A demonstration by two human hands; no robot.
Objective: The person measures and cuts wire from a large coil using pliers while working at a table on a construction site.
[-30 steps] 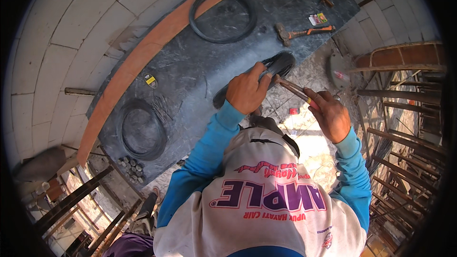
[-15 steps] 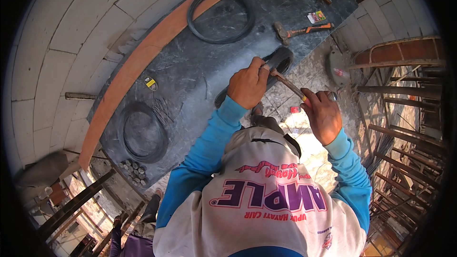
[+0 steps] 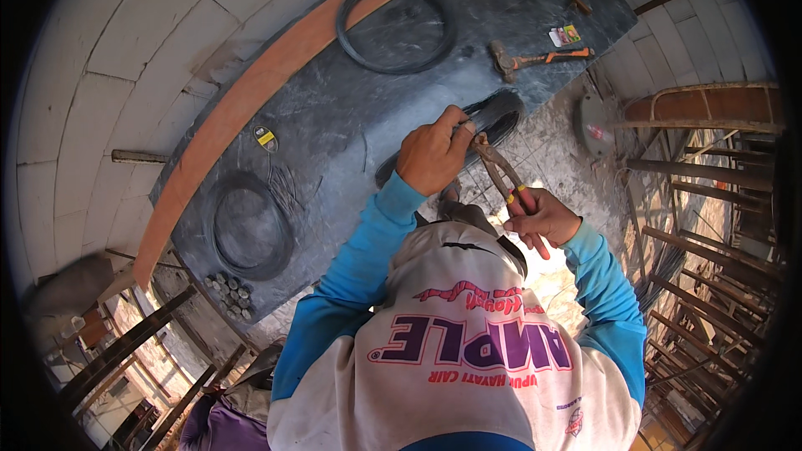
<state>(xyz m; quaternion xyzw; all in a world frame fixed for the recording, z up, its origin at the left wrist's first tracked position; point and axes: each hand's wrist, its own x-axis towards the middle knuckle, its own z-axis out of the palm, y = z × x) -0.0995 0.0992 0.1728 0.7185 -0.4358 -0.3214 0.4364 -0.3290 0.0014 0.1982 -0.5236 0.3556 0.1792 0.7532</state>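
Note:
My left hand point(image 3: 434, 150) is closed with thumb and fingers pinched on a bundle of dark wire point(image 3: 501, 114), which lies at the near edge of the table. My right hand point(image 3: 545, 221) grips a pair of pincers point(image 3: 499, 171) with red and yellow handles. The handles stand somewhat apart in its fingers. The jaws of the pincers are right beside my left fingertips, at the wire. Exactly what the jaws touch is too small to tell.
On the dark tabletop point(image 3: 334, 138) lie two wire coils, one far point(image 3: 344, 38) and one left point(image 3: 219, 238), a hammer point(image 3: 543, 58), a tape measure point(image 3: 265, 139), loose wire pieces and small round grey pieces point(image 3: 230, 294). Metal frames point(image 3: 710, 259) stand right. Another person's purple clothing point(image 3: 225, 426) shows lower left.
My right hand has come down and slightly left, turning the pincers to a steeper angle. Their handles are now spread apart. My left hand keeps its pinch near the wire bundle.

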